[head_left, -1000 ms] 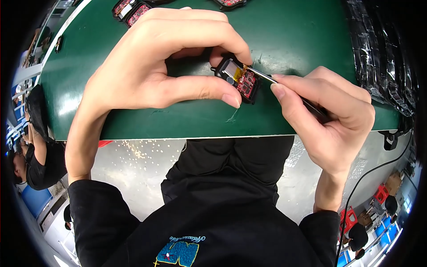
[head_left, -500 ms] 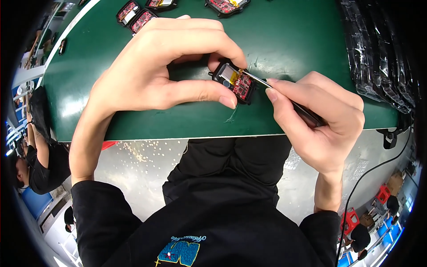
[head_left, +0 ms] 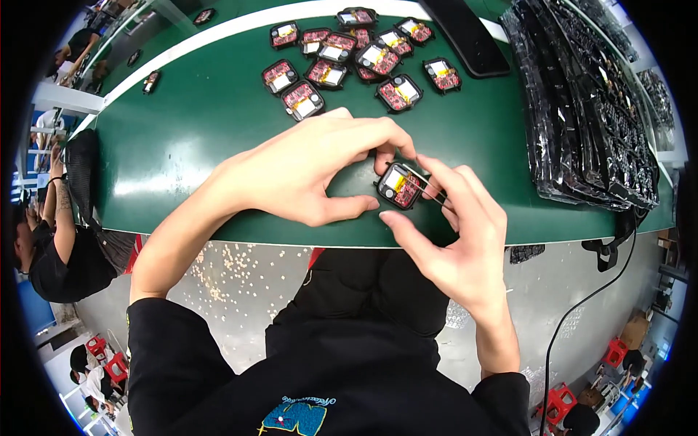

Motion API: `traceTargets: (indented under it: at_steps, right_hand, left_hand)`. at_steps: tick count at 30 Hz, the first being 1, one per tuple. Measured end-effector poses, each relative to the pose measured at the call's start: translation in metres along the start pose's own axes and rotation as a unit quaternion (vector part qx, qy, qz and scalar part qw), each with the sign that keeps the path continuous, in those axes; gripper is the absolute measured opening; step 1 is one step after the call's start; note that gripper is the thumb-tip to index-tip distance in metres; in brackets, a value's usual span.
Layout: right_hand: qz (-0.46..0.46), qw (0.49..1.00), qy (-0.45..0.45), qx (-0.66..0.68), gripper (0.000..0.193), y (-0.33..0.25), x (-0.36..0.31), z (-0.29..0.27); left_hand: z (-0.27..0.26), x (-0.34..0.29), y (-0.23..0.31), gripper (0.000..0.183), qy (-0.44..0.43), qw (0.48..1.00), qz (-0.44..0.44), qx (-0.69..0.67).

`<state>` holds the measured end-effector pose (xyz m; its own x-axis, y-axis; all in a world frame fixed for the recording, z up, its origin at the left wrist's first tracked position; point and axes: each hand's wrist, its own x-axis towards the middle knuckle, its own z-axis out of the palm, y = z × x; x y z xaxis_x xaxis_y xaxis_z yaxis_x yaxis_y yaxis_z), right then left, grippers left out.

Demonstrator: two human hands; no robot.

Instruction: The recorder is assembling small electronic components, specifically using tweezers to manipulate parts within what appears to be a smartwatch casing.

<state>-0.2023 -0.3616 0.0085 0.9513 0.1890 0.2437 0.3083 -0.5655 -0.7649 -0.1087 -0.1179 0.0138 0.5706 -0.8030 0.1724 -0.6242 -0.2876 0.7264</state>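
Observation:
An opened black smartwatch case (head_left: 400, 186) with a red circuit board, a silver battery and yellow tape lies face up near the table's front edge. My left hand (head_left: 313, 171) curves around it from the left, its thumb at the lower left side and its fingertips at the top. From the right, my right hand (head_left: 469, 236) has slim metal tweezers (head_left: 424, 184) between its fingers, slanting over the circuit board. The right thumb is apart from the other fingers, close to the case's lower edge. The tweezers' tips are hard to make out against the board.
Several similar opened cases (head_left: 338, 48) are spread across the far part of the green table (head_left: 167, 174). A black phone-like slab (head_left: 465, 36) lies behind them. Stacked black plastic trays (head_left: 582, 116) stand at the right. A cable (head_left: 563, 330) hangs off the right edge. Another person (head_left: 62, 243) sits at left.
The watch case now lies lower and flatter on the table. My right hand has moved left, its thumb lifted off the tweezers, which now sit between the fingers. More of the table's far side shows.

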Motion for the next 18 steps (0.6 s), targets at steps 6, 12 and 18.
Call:
traceTargets:
  at_steps: [6,12,18]
  right_hand:
    - [0.015,0.999,-0.010,-0.048,0.042,-0.006,0.008,-0.003]
    - [-0.044,0.999,0.026,-0.006,0.046,-0.028,0.008,-0.049]
    - [-0.038,0.984,0.146,-0.093,0.042,-0.051,0.040,-0.148]
  left_hand:
    - [-0.011,-0.005,0.013,0.052,-0.014,0.999,-0.030,-0.003]
    - [-0.034,-0.040,0.009,0.044,0.188,0.937,-0.028,0.293]
    - [-0.022,-0.064,0.003,0.049,0.163,0.942,-0.044,0.288]
